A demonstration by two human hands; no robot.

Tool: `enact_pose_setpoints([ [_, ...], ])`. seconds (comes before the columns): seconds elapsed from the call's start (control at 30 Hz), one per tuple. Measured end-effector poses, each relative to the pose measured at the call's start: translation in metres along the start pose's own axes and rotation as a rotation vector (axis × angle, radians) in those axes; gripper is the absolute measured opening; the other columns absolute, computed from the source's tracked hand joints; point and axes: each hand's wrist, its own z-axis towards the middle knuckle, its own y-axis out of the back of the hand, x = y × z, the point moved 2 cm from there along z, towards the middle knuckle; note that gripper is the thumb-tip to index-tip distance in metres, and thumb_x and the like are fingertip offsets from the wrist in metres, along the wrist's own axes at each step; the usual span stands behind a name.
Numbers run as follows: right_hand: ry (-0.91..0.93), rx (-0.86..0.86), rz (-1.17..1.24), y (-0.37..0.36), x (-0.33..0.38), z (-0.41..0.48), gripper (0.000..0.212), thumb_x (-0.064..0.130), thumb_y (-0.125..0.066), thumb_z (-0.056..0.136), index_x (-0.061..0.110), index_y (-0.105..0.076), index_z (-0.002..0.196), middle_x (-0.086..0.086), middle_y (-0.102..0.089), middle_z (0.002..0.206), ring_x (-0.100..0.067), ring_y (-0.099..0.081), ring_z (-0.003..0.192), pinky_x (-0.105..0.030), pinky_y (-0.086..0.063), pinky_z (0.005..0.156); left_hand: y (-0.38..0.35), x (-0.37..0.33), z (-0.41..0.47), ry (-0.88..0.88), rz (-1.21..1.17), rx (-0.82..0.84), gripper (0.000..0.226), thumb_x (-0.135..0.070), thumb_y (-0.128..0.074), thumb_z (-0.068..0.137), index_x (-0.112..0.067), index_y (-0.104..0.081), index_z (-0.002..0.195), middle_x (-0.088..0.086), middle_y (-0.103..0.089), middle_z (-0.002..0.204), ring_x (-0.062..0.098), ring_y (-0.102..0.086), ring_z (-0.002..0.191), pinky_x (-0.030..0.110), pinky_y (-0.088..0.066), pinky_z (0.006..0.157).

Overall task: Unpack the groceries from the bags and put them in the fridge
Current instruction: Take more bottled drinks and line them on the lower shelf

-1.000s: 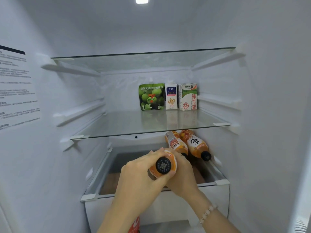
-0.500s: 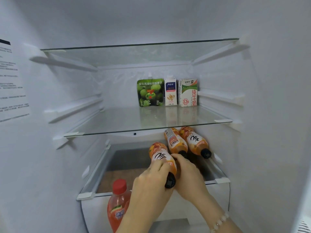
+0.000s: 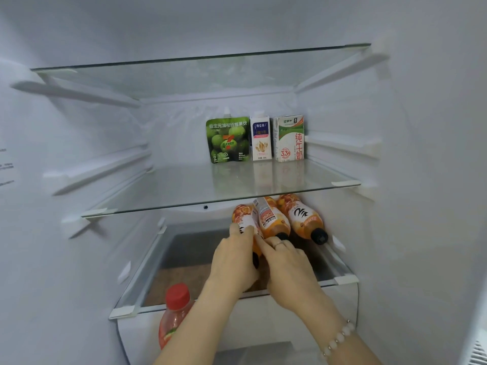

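Three orange juice bottles lie side by side on the lower glass shelf [image 3: 147, 280] of the open fridge, caps toward me. My left hand [image 3: 233, 262] grips the leftmost bottle [image 3: 243, 219] from the left. My right hand [image 3: 288, 264] touches the same bottle from the right, fingers against it and the middle bottle [image 3: 271, 219]. The rightmost bottle [image 3: 303, 219] lies free by the wall. A red-capped pink drink bottle [image 3: 175, 312] shows under my left forearm, tucked by the arm; how it is held is hidden.
On the middle glass shelf [image 3: 184, 191] stand a green fruit pouch [image 3: 228, 140], a small white carton [image 3: 261, 139] and a milk carton [image 3: 288, 138] at the back right. The top glass shelf [image 3: 184, 75] holds nothing visible. A white drawer front [image 3: 263, 320] sits below.
The orange bottle in my hands went from pointing at me to lying deeper on the lower shelf, against the other two. The red-capped bottle came into view under my left arm.
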Motion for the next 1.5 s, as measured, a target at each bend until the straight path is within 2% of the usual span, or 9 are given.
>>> enact_pose_setpoints([
  [0.2,-0.035,0.001,-0.15,0.002,0.006,0.018,0.072,0.017,-0.06,0.087,0.021,-0.022,0.148,0.0,-0.034,0.146,-0.021,-0.024,0.136,-0.043,-0.018,0.112,0.009,0.004,0.021,0.0,-0.002,0.147,0.045,-0.019,-0.071,0.077,-0.016,-0.05,0.117,0.011,-0.042,0.123,0.029,-0.057,0.1,0.034,-0.051,0.08],
  [0.37,-0.07,0.019,-0.191,-0.003,0.004,0.023,0.074,0.019,-0.058,0.088,0.022,-0.017,0.15,0.0,-0.037,0.145,-0.022,-0.019,0.14,-0.055,0.008,0.112,0.014,0.008,0.04,-0.023,-0.014,0.232,0.053,-0.02,-0.078,0.069,-0.014,-0.054,0.116,0.009,-0.052,0.116,0.028,-0.055,0.102,0.031,-0.047,0.076],
  [0.57,-0.076,0.016,-0.213,-0.002,0.009,0.036,0.062,0.02,-0.052,0.091,0.018,-0.026,0.147,-0.002,-0.042,0.142,-0.023,-0.021,0.139,-0.058,0.015,0.109,0.01,0.01,0.058,-0.011,-0.033,0.25,0.052,-0.014,-0.076,0.071,-0.013,-0.052,0.117,0.009,-0.055,0.115,0.027,-0.053,0.104,0.03,-0.046,0.076],
  [0.83,-0.102,0.038,-0.131,-0.002,0.012,0.04,0.056,0.022,-0.053,0.091,0.018,-0.034,0.143,-0.002,-0.043,0.141,-0.022,-0.021,0.139,-0.054,0.001,0.116,0.004,0.017,0.064,-0.026,-0.039,0.273,0.055,-0.015,-0.074,0.071,-0.015,-0.051,0.12,0.008,-0.053,0.118,0.026,-0.051,0.107,0.033,-0.047,0.083],
  [0.97,-0.13,0.028,-0.073,-0.005,0.01,0.035,0.067,0.02,-0.053,0.09,0.019,-0.021,0.149,0.001,-0.035,0.147,-0.019,-0.013,0.143,-0.052,0.004,0.116,0.007,0.017,0.058,-0.022,-0.102,0.3,0.06,-0.015,-0.076,0.068,-0.015,-0.049,0.121,0.006,-0.053,0.118,0.025,-0.053,0.106,0.034,-0.05,0.086],
  [1.13,-0.147,0.032,-0.067,-0.004,0.01,0.032,0.071,0.017,-0.051,0.092,0.02,-0.012,0.151,0.0,-0.031,0.151,-0.017,-0.009,0.144,-0.052,0.003,0.116,0.017,0.03,0.053,-0.014,-0.203,0.4,0.1,-0.025,-0.084,0.055,-0.021,-0.031,0.14,0.0,-0.041,0.141,0.022,-0.044,0.124,0.036,-0.042,0.102],
  [1.27,-0.149,0.027,-0.061,0.001,0.011,0.033,0.069,0.014,-0.048,0.093,0.021,-0.013,0.151,0.0,-0.031,0.15,-0.017,-0.011,0.144,-0.05,0.002,0.116,0.045,0.04,0.031,-0.072,-0.203,0.416,0.078,-0.023,-0.073,0.077,-0.022,-0.032,0.143,-0.002,-0.04,0.144,0.018,-0.042,0.128,0.029,-0.036,0.104],
  [1.37,-0.164,-0.052,0.026,0.007,0.014,0.029,0.07,0.015,-0.053,0.09,0.023,-0.016,0.15,0.002,-0.028,0.152,-0.016,-0.011,0.144,-0.044,0.0,0.118,0.065,0.057,0.0,-0.082,-0.157,0.408,0.07,-0.038,-0.066,0.083,-0.026,-0.033,0.143,-0.006,-0.038,0.147,0.012,-0.04,0.131,0.028,-0.035,0.108],
  [1.5,-0.177,-0.22,0.213,0.008,0.028,0.014,0.063,0.006,-0.058,0.086,0.021,-0.033,0.142,0.003,-0.033,0.148,-0.015,-0.022,0.141,-0.029,-0.017,0.117,0.07,0.084,-0.045,0.026,-0.089,0.352,0.071,-0.053,-0.057,0.085,-0.027,-0.03,0.144,-0.007,-0.035,0.148,0.011,-0.036,0.133,0.026,-0.032,0.109],
])
